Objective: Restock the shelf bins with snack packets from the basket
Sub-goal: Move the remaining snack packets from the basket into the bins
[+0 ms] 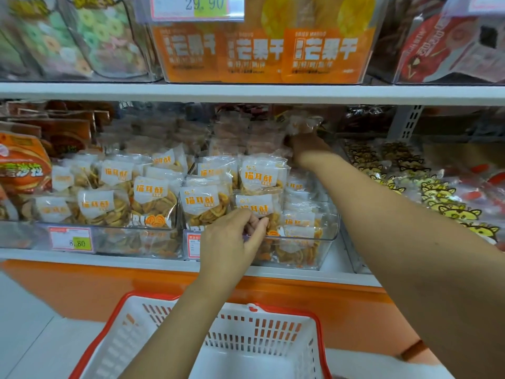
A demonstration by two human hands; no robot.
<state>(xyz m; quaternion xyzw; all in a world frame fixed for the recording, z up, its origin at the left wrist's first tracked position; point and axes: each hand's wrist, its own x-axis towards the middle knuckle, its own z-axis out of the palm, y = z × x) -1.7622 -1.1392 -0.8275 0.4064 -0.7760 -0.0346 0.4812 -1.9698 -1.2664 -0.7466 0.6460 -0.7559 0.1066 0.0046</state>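
A clear shelf bin (325, 242) on the middle shelf holds several clear snack packets with white and orange labels. My left hand (232, 239) pinches the lower edge of one front packet (255, 205) at the bin's rim. My right hand (306, 147) reaches deep to the back of the shelf and grips a small clear packet (302, 124) held above the rear pile. The white basket with a red rim (273, 337) stands below the shelf, and no packets show in its visible part.
A second bin of the same snacks (109, 203) sits to the left, with price tags (71, 238) on the front. Yellow cartoon packets (437, 198) fill the right side. Orange mango bags (259, 50) stand on the upper shelf (246, 93). An orange base panel (82, 285) runs under the shelf.
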